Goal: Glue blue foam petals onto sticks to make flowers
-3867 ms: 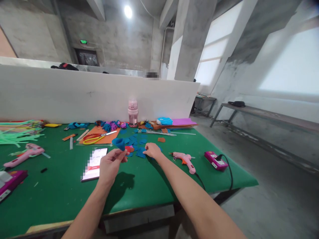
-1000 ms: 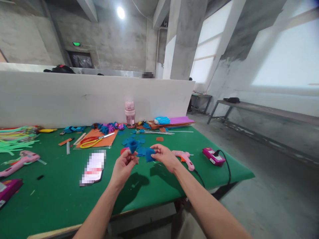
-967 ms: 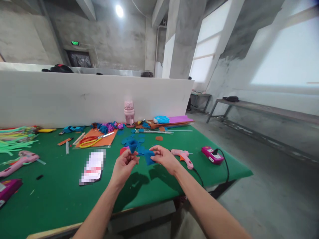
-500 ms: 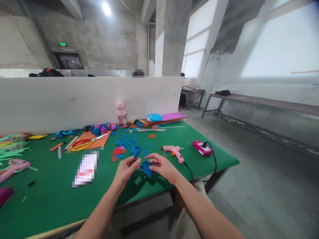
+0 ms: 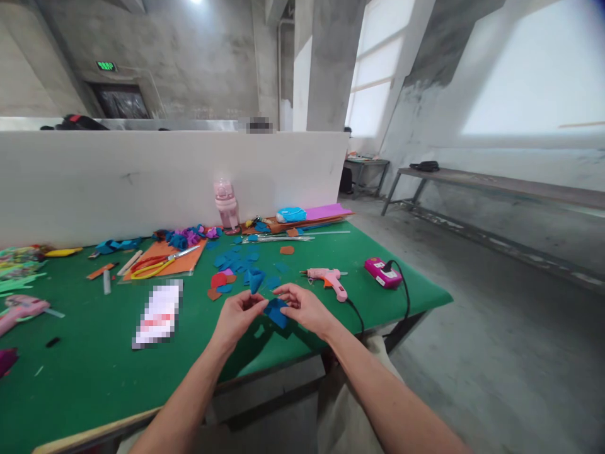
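My left hand (image 5: 237, 318) pinches the lower end of a cone-shaped, rolled piece of blue felt (image 5: 256, 280), its wide end pointing up and away from me. Close beside it, my right hand (image 5: 305, 309) has a flat blue felt piece (image 5: 276, 314) between thumb and fingers, hanging just over the table. The fingertips of both hands are near each other; whether the two felt pieces touch is hard to make out. Beyond the hands lie several loose blue felt cutouts (image 5: 231, 260). To the right rests a pink glue gun (image 5: 331, 280) on its side.
A magenta power box (image 5: 382, 273) with a black cable sits at the green table's (image 5: 425, 291) right. Scissors (image 5: 161, 263) lie on an orange sheet at left. A pink bottle (image 5: 227, 205) stands against the white partition (image 5: 142, 183). Another glue gun (image 5: 21, 312) lies far left.
The view has tilted slightly down, so the background sits higher in the picture. The right hand's felt piece has turned a little and shows flatter. Both hands keep their hold.
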A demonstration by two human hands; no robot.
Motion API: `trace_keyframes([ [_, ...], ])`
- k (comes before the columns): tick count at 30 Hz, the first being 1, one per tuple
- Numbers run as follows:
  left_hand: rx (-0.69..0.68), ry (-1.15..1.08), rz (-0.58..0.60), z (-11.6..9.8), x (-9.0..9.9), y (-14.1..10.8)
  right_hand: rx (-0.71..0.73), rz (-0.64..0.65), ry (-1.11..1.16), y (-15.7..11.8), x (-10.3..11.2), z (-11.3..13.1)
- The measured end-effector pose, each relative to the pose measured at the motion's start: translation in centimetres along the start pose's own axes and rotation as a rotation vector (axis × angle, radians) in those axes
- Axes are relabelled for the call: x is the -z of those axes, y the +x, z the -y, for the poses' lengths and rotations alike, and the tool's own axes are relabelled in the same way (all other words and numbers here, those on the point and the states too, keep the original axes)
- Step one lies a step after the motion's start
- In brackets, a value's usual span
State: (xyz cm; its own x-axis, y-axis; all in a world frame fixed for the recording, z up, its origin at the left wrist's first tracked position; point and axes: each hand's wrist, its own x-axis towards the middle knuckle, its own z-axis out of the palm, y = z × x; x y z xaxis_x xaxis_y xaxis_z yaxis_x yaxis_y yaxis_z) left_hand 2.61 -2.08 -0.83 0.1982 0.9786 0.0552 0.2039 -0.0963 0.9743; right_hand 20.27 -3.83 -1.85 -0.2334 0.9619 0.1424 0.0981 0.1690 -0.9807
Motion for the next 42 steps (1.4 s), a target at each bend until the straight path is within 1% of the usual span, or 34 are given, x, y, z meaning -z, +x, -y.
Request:
trace_keyframes([
  [5, 0.000, 0.019, 0.018, -0.2, -0.1, 0.0, 0.028, -0.018, -0.088, 0.0, -0.1, -0.1],
  [9, 0.031, 0.020, -0.010, -0.5, -0.2, 0.0, 0.045, -0.028, -0.127, -0.1, -0.1, -0.1],
  [13, 0.071, 0.026, 0.030, -0.6, -0.4, -0.2, 0.053, -0.016, -0.119, -0.1, -0.1, 0.0],
  [15, 0.066, 0.025, 0.027, -0.3, -0.6, -0.1, 0.048, -0.022, -0.121, -0.2, -0.2, 0.1],
  [17, 0.036, 0.025, 0.004, 0.2, -0.7, 0.1, 0.006, -0.042, -0.148, -0.3, -0.2, 0.1],
  [20, -0.031, 0.074, -0.020, 1.3, -0.8, 0.4, -0.052, -0.088, -0.255, -0.5, -0.2, -0.2],
  [22, -0.059, 0.116, -0.021, 1.9, -0.9, 0.7, -0.048, -0.104, -0.313, -0.6, -0.2, -0.5],
  [24, -0.070, 0.141, -0.013, 2.3, -0.9, 0.8, -0.042, -0.097, -0.296, -0.6, -0.2, -0.7],
  [26, -0.072, 0.153, -0.007, 2.3, -0.8, 0.8, -0.054, -0.088, -0.227, -0.7, 0.1, -0.7],
  [28, -0.067, 0.156, -0.005, 2.3, -0.7, 0.9, -0.060, -0.113, -0.202, -0.7, 1.0, -0.4],
  [30, -0.066, 0.162, -0.007, 2.1, -0.5, 0.9, -0.035, -0.201, -0.274, -0.8, 2.8, 0.1],
  [31, -0.068, 0.171, -0.010, 2.0, -0.4, 0.9, -0.013, -0.280, -0.343, -1.0, 4.0, 0.3],
  [33, -0.077, 0.196, -0.025, 1.9, -0.3, 0.9, 0.016, -0.497, -0.489, -1.5, 6.7, 0.5],
  [34, -0.071, 0.213, -0.029, 1.8, -0.3, 0.9, -0.008, -0.620, -0.561, -1.8, 8.2, 0.4],
  [35, -0.064, 0.228, -0.042, 1.7, -0.3, 0.9, -0.055, -0.711, -0.636, -2.1, 9.4, 0.2],
  [36, -0.059, 0.228, -0.044, 1.7, -0.2, 0.9, -0.121, -0.740, -0.710, -2.4, 10.5, -0.1],
  [37, -0.054, 0.221, -0.039, 1.6, -0.2, 0.9, -0.196, -0.724, -0.766, -2.6, 11.4, -0.5],
  [39, -0.042, 0.213, -0.030, 1.7, -0.2, 1.0, -0.346, -0.604, -0.810, -2.9, 12.2, -1.0],
  [40, -0.036, 0.215, -0.030, 1.8, -0.3, 1.0, -0.383, -0.555, -0.822, -3.0, 12.1, -1.1],
  [41, -0.031, 0.219, -0.035, 1.8, -0.3, 1.0, -0.383, -0.546, -0.839, -3.0, 11.8, -0.9],
  [42, -0.024, 0.221, -0.040, 1.9, -0.3, 1.0, -0.341, -0.574, -0.861, -2.9, 11.1, -0.6],
])
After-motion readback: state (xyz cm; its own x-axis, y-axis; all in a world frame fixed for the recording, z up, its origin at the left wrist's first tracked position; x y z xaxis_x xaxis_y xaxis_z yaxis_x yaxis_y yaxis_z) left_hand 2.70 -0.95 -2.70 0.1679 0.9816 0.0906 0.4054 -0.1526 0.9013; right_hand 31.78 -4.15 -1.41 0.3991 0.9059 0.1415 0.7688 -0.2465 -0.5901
